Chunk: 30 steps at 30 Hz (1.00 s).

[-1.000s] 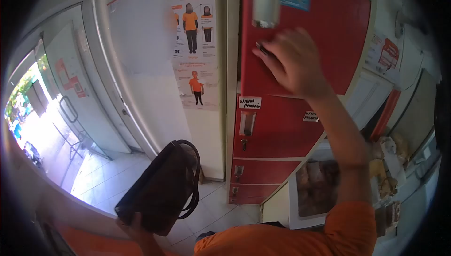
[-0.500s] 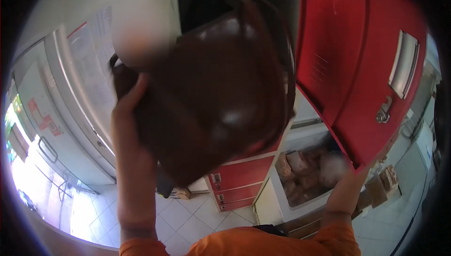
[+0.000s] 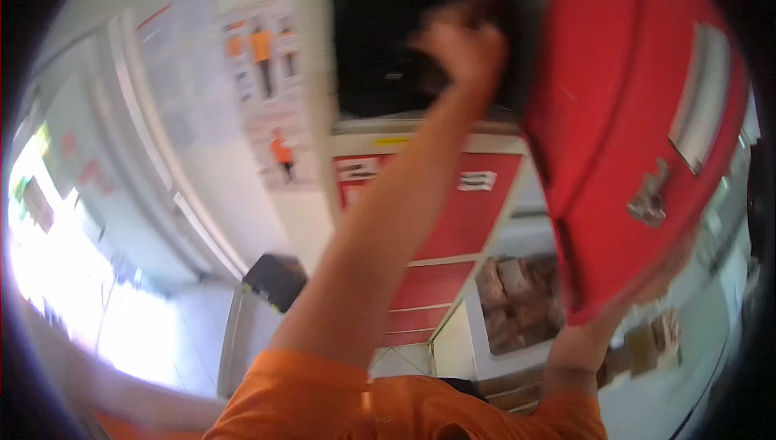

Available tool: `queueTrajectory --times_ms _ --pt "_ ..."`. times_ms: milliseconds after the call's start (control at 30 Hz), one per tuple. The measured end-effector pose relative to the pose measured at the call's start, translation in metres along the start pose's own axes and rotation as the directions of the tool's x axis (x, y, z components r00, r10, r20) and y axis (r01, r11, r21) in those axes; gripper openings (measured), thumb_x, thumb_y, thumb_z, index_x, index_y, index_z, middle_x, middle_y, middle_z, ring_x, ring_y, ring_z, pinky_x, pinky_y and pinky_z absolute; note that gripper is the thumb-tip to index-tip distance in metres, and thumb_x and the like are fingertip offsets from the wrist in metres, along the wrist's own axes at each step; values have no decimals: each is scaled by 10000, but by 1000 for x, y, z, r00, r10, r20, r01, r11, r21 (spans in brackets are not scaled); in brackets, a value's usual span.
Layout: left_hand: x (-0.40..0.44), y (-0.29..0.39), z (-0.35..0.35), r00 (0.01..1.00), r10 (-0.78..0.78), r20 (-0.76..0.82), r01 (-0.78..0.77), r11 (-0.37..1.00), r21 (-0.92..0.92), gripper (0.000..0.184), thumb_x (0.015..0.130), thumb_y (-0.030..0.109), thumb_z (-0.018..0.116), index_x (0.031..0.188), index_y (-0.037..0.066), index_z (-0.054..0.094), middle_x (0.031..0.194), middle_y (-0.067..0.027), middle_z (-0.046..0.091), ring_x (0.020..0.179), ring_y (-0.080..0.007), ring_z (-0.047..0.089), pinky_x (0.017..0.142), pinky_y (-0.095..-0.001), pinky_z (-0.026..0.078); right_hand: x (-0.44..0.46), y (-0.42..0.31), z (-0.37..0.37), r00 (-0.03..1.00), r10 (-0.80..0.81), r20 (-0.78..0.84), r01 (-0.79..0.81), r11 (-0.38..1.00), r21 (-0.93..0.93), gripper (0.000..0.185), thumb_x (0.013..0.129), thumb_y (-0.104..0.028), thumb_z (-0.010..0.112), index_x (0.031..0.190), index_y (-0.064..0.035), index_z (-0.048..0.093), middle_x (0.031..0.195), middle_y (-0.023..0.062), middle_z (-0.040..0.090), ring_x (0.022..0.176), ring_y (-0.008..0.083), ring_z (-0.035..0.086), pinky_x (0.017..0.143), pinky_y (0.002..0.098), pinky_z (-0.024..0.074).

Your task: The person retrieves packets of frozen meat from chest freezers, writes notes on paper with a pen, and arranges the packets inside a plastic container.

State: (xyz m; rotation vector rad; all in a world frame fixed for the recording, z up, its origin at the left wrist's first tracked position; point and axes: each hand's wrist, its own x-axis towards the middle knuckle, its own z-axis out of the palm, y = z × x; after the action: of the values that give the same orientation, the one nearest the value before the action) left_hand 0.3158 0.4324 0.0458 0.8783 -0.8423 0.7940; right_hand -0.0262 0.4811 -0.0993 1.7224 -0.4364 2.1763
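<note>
My left hand (image 3: 462, 46) is inside the dark upper locker (image 3: 368, 44), blurred, its fingers bent and closed. Dark brown parts of a handbag (image 3: 432, 78) show beside and under the fingers; most of the bag is lost in shadow. The red locker door (image 3: 602, 125) stands wide open on the right. My right hand is behind this door's lower edge, with only the wrist (image 3: 584, 345) showing below it, so its fingers are hidden.
Closed red lockers (image 3: 432, 294) lie below the open one. A white container (image 3: 485, 359) with brown packages (image 3: 521, 298) stands to the right. On the left are a wall poster (image 3: 271, 92), a black box (image 3: 276, 281) and a bright glass door (image 3: 73, 222).
My left hand has carried the brown handbag up and right, from in front of the lockers into the open one. My right hand stays by the red door, and the view has shifted slightly.
</note>
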Motion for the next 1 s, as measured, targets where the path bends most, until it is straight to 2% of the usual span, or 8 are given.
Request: queueTrajectory --times_ms 67,167,267,433,533,767,933,1000 --pt "-28 -6 15 978 -98 186 121 985 -121 402 826 107 678 1221 68 740 1150 -203 736 1038 -386 696 963 -495 528 7 13 -2 951 -303 69 307 950 -51 636 1116 -470 332 1488 25 478 1482 231 526 1332 347 555 1131 501 431" --pt "-12 18 -20 642 -419 642 652 738 -171 722 1028 443 529 1571 -6 371 1649 -237 332 1557 -360 268 1272 -429 225 17 -32 47 984 10 175 -65 948 313 603 1127 -436 336 1446 44 515 1449 223 546 1261 307 586 1066 467 466" --pt "13 6 -100 854 -189 484 409 819 -403 539 1028 319 548 1427 -40 502 1410 -280 552 1396 -386 488 1179 -428 354 24 -94 98 923 75 378 -322 690 648 507 1133 -346 386 1413 43 549 1334 187 624 1100 246 632 938 384 507" --pt "11 -20 -258 994 -107 29 111 962 -248 623 1005 338 604 1453 -62 439 1406 -293 526 1317 -396 534 1145 -455 382 29 -182 207 856 -194 479 -107 840 532 297 1092 -212 553 1312 -64 686 1192 89 739 967 176 713 812 301 559" --pt "-17 -56 -262 963 -202 177 177 974 144 847 917 330 739 1533 -83 331 1465 -350 471 1395 -442 472 1175 -473 357 20 -192 296 838 -154 524 -87 910 406 326 1085 -278 563 1312 -80 687 1187 100 756 1068 214 728 853 331 564" --pt "-46 -91 -251 867 -374 330 350 927 132 1048 829 338 832 1599 -58 241 1601 -345 329 1481 -473 355 1229 -473 301 10 -154 341 818 -262 512 154 958 244 332 1075 -280 564 1342 -113 666 1280 101 723 1160 274 703 950 384 553" --pt "-33 -86 -261 814 -443 376 473 881 14 649 880 211 783 1439 -1 532 1191 -174 706 1122 -256 678 949 -472 539 36 -214 305 752 -437 494 464 883 74 267 974 -118 601 1218 -33 670 1120 194 719 1021 361 709 873 421 570" --pt "-28 -72 -261 823 -415 387 443 896 19 827 963 422 742 1559 -29 387 1262 -272 693 1222 -324 648 1064 -431 474 34 -229 269 767 -444 463 412 894 176 248 928 -37 621 1166 6 676 969 239 726 886 395 716 772 458 570"
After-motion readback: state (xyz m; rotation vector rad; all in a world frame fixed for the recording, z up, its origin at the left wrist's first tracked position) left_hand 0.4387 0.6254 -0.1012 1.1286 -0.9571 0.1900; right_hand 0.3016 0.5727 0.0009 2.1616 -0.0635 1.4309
